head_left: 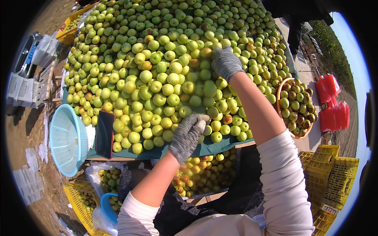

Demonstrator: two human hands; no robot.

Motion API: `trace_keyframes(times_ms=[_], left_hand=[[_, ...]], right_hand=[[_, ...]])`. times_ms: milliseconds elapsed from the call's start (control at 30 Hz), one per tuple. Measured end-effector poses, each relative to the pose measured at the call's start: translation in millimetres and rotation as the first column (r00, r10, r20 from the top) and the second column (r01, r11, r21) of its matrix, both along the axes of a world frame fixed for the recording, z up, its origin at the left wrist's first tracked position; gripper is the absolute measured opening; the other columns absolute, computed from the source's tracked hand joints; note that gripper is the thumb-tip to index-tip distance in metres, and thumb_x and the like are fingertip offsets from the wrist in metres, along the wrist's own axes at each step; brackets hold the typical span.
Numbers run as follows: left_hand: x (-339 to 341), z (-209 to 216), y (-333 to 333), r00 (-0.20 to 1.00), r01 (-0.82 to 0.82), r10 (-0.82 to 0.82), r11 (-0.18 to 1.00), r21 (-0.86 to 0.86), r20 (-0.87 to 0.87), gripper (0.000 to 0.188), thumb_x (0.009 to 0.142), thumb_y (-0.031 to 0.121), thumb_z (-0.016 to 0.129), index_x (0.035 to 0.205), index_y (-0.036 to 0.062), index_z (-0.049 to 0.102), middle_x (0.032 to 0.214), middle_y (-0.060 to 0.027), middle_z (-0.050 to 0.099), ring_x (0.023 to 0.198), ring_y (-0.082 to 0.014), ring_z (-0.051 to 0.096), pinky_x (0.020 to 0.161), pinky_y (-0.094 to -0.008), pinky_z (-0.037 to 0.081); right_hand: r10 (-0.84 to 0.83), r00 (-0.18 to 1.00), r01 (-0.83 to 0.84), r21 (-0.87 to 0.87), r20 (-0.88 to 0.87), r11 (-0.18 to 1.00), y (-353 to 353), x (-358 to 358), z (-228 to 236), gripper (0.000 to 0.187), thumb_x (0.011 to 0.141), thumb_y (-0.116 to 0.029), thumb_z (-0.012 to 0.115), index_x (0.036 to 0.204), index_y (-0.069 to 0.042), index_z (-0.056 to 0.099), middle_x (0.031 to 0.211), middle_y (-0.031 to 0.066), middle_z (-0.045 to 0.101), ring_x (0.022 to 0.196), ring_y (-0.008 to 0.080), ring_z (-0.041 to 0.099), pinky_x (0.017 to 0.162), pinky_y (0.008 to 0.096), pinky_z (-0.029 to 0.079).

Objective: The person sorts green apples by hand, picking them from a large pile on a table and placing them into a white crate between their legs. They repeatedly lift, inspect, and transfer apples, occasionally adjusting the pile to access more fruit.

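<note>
A broad heap of small green fruits [159, 99] that look like jujubes covers the table, some of them blushed red-brown. My left hand [187, 135], in a grey knit glove, is over the heap's near edge with its fingers curled together; what they hold, if anything, is hidden. Farther off and to the right, my right hand [227, 63], gloved the same way, reaches into the heap. Its fingers bend down among the fruits, and I cannot make out what is in them. Between my hands some fruits look blurred.
An orange-rimmed basket [280, 103] of browner fruits stands at the right. A dark phone [105, 134] leans at the near left, beside a light-blue plastic basket [67, 137]. More fruits [202, 173] lie below the table edge. Yellow crates [328, 177] and red bags [334, 117] are at right.
</note>
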State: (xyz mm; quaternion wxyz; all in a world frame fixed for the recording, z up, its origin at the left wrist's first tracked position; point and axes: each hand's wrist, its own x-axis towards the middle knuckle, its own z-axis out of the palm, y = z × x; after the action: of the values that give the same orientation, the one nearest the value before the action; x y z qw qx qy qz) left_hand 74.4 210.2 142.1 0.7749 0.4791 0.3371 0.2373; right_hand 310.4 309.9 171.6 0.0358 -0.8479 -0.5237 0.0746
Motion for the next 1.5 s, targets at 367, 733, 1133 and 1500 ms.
trace_keyframes(times_ms=[367,733,1133,1500], left_hand=[[-1.5,-0.9,33.0,0.985,-0.125,0.163,0.906,-0.405,0.062,0.056,0.091,0.044,0.057,0.127,0.0023,0.051,0.108,-0.0132,0.063,0.075,-0.0160,0.065,0.062,-0.0266,0.055],[-26.9,5.7,96.7,0.768,-0.391,0.610,0.688,-0.612,0.195,0.034,0.088,0.028,0.064,0.117,0.0117,0.055,0.099,-0.0038,0.054,0.077,-0.0166,0.054,0.064,-0.0265,0.050],[-34.6,17.1,118.5,0.630,-0.718,0.741,0.670,-0.190,0.231,0.053,0.096,0.019,0.049,0.144,0.0113,0.029,0.123,-0.0133,0.046,0.111,-0.0270,0.056,0.095,-0.0389,0.049],[-45.4,25.0,84.8,0.737,-0.663,0.605,0.733,0.150,0.302,0.049,0.091,0.017,0.059,0.136,0.0051,0.042,0.122,-0.0123,0.052,0.106,-0.0255,0.062,0.088,-0.0343,0.054]], right_hand=[[0.168,0.894,-0.099,0.183,-0.414,0.978,-41.1,-10.6,28.1,0.030,0.080,-0.020,0.071,0.104,-0.004,0.066,0.092,0.0117,0.068,0.088,0.0223,0.067,0.082,0.0345,0.053],[0.273,0.773,0.016,0.449,-0.572,0.893,95.7,-80.7,20.5,0.020,0.089,-0.014,0.060,0.106,-0.007,0.069,0.096,0.0122,0.070,0.078,0.0210,0.068,0.076,0.0325,0.054],[0.372,0.927,-0.374,0.073,0.044,0.925,132.2,-109.2,7.4,0.037,0.090,-0.030,0.058,0.125,-0.016,0.059,0.119,0.0123,0.059,0.101,0.0243,0.063,0.081,0.0388,0.054],[-0.006,-0.657,0.442,-0.392,-0.754,0.807,-246.7,-96.7,-13.0,0.047,0.084,-0.026,0.062,0.120,0.004,0.055,0.113,0.0189,0.058,0.110,0.0346,0.056,0.095,0.0393,0.049]])
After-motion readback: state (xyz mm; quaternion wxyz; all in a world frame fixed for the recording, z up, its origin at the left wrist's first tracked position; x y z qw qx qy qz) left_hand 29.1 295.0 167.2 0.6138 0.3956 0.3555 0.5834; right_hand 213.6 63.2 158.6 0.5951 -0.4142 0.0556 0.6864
